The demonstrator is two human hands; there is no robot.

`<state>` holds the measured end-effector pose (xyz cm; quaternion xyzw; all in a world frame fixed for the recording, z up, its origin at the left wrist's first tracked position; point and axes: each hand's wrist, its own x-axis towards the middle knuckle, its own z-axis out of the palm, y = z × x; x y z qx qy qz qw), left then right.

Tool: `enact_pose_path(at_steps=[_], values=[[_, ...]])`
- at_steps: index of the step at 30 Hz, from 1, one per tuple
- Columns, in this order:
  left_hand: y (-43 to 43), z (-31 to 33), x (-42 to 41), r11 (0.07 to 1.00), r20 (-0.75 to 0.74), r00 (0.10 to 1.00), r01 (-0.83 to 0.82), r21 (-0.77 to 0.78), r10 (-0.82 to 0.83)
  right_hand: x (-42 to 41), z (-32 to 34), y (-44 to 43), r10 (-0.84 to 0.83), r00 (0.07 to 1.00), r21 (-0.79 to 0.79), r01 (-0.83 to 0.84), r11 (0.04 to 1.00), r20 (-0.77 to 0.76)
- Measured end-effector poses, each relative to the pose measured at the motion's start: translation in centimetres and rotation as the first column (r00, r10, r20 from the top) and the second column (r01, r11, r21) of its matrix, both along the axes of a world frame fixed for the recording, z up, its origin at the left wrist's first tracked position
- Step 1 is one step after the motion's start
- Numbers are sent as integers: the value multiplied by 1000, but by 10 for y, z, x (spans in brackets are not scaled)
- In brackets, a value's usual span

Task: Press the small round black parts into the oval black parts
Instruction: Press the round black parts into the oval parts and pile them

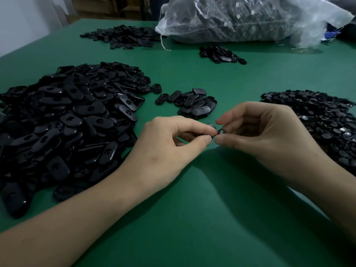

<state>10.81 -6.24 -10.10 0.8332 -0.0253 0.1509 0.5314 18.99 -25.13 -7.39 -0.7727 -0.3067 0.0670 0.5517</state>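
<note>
My left hand (169, 143) pinches an oval black part (210, 126) between thumb and forefinger; only its rounded end shows past the fingertips. My right hand (265, 135) pinches a small round black part (221, 131) with a pale centre, held right beside the oval part's end. Both hands hover just above the green table (192, 209). A big heap of oval black parts (67, 122) lies to the left. The heap of small round parts (323, 120) lies to the right.
A small cluster of oval parts (194, 104) sits just beyond my hands. Farther back are another small pile (221, 53), a flat pile of black pieces (123, 36) and a clear plastic bag (240, 18) stuffed with dark parts.
</note>
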Motion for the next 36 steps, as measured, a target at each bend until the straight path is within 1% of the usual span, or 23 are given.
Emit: enact_pose_path(at_steps=[7,12,15,19,25,28,33,36], values=[[0,1,1,1000,0,1000,2,10,-2,-2,2,0,-1,999,-1,1,1000,-41],[0,0,0,1000,5,1000,-9,18,8,-5,0,2,-27,989,51,35,998,-143],[0,0,0,1000,10,1000,-21,17,21,-8,-2,4,-54,990,34,59,998,-128],[0,1,1,1000,24,1000,0,19,-1,-9,-2,6,43,972,130,-13,991,-230],[0,2,2,999,62,998,-33,5,32,-8,-3,6,64,960,150,-24,988,-272],[1,2,1,999,57,997,-46,8,46,-9,-3,6,41,973,110,-16,994,-225],[1,1,0,997,50,995,-82,-7,82,-8,-4,4,-34,999,-8,34,999,-7],[0,1,1,996,37,996,-85,-32,86,-9,-3,3,-32,999,-49,34,998,42]])
